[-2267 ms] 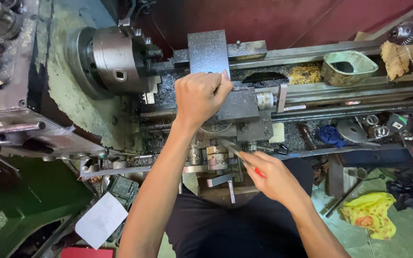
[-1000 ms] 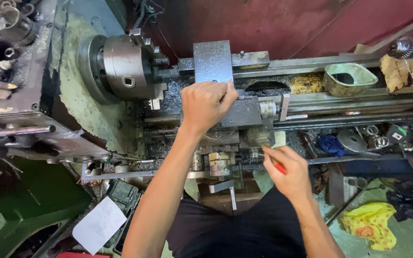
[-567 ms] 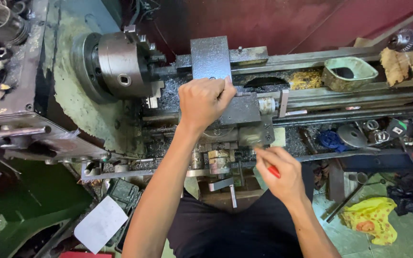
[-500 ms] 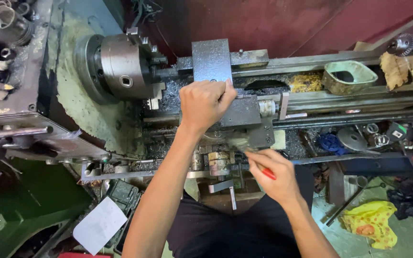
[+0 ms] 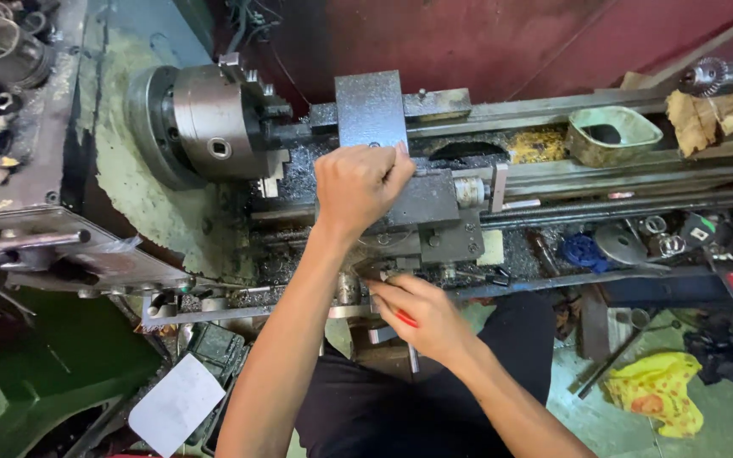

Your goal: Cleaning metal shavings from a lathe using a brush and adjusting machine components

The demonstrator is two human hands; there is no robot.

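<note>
View from above of a person standing at a metal lathe. The left hand is closed into a fist on top of the dark carriage block, just in front of the upright grey plate; what the curled fingers grip is hidden beneath them. The right hand is at the front of the carriage, below the left, with its fingers drawn together around a small control there; a slim red object, possibly a pen, is tucked in its palm. Whether the fingers pinch the control or only rest on it cannot be told. To the left, the steel three-jaw chuck faces the carriage, with metal chips scattered across the bed between them. To the right, a pale green oval dish rests on the far rail, a blue object sits among loose parts on the near tray, and a yellow rag lies on the floor. A white sheet lies low at the left.
</note>
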